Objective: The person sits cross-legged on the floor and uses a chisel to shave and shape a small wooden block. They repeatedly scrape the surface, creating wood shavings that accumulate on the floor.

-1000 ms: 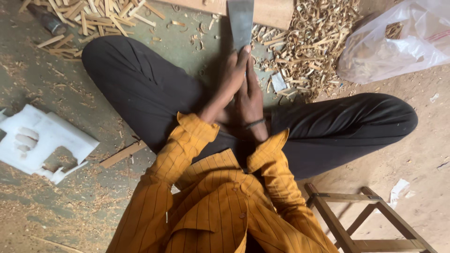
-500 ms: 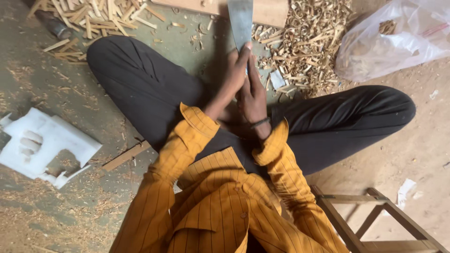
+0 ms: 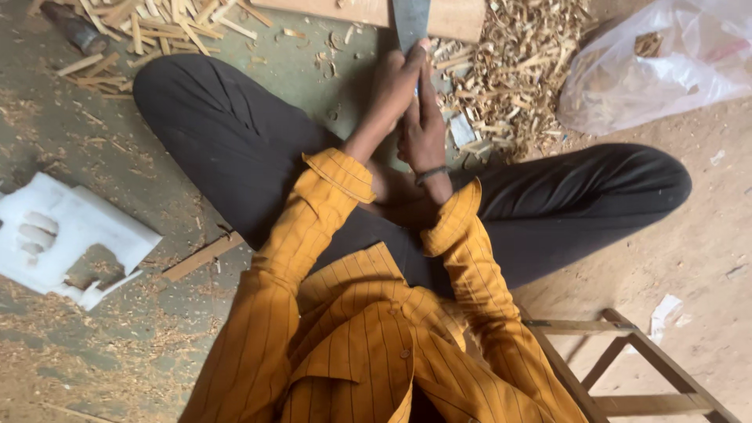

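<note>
Hands are doing the work at the top of the view: the left hand (image 3: pixel 392 82) and the right hand (image 3: pixel 423 125) are pressing together, palms facing, and both are closing around the hidden handle of a flat grey metal blade (image 3: pixel 412 22), which is sticking up from between the fingertips. That blade is reaching across a pale wooden board (image 3: pixel 454 16) lying on the floor, and whether it is touching the wood cannot be told. Just right of the blade a heap of wood shavings (image 3: pixel 517 70) is spreading over the ground, and farther right a clear plastic bag (image 3: pixel 658 63) is slumping. Left of the blade, split wood sticks (image 3: pixel 157 23) are lying scattered. Well below and left of the blade a white foam block (image 3: pixel 66 235) is sitting in sawdust, and far below to the right a wooden stool frame (image 3: pixel 627 368) is standing.
</note>
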The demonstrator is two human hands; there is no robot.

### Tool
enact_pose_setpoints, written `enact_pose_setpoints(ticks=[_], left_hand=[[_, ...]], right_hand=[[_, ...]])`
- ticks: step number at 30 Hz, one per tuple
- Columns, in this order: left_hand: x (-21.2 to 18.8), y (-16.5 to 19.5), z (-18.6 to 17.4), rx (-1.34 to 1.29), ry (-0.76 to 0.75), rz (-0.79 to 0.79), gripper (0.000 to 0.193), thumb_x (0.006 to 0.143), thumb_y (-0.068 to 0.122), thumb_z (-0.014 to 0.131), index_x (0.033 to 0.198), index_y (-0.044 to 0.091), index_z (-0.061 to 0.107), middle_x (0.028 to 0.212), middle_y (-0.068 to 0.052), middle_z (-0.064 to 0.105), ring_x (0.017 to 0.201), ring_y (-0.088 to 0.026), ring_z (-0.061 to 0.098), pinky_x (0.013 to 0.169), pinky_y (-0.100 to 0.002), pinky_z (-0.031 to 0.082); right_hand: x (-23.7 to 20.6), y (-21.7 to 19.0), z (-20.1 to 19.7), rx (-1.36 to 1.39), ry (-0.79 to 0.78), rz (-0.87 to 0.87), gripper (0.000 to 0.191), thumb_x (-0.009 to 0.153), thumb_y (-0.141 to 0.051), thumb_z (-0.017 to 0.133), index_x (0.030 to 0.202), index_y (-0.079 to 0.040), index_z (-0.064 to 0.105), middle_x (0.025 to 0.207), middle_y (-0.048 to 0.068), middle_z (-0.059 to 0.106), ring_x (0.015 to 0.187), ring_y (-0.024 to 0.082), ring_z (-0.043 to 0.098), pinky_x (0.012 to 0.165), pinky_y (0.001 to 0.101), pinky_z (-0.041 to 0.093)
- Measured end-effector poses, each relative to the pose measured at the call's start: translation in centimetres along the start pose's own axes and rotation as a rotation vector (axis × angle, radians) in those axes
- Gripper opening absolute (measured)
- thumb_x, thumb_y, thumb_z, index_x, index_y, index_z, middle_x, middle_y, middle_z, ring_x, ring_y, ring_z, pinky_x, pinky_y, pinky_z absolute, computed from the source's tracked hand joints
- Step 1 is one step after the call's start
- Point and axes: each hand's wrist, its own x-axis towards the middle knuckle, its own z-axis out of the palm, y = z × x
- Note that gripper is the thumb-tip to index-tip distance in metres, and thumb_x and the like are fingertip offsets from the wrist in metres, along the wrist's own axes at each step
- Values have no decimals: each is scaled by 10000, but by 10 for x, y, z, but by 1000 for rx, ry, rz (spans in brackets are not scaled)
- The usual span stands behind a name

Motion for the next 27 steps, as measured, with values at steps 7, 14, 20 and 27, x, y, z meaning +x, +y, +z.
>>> enact_pose_setpoints(ticks=[7,14,20,27], left_hand=[[-1,14,-16,73,96,205,424,1125,362,587,859,32,619,757,-53,522,686,-175,526,644,-356,439],[16,26,-39,525,479,717,366,771,-86,807,862,32,473,708,-126,569,655,-314,607,633,-427,468],[23,35,-41,457,470,724,436,727,-51,868,868,31,464,663,-85,580,582,-287,612,563,-420,461],[12,52,-39,508,438,688,375,762,-65,823,905,24,487,844,-122,570,749,-302,606,689,-439,481]], right_hand=[[-34,-6,-18,422,-49,139,550,1094,-294,418,1627,-256,286,625,-32,468,399,55,335,334,219,270],[-96,4,-57,496,104,54,539,1120,-303,434,1644,-240,328,655,-5,454,433,57,328,370,208,264],[-90,10,-60,551,104,45,552,1120,-306,427,1653,-266,291,670,6,459,439,62,345,374,210,284],[-80,10,-60,569,71,88,564,1107,-318,428,1649,-275,278,667,7,455,431,64,347,365,206,292]])
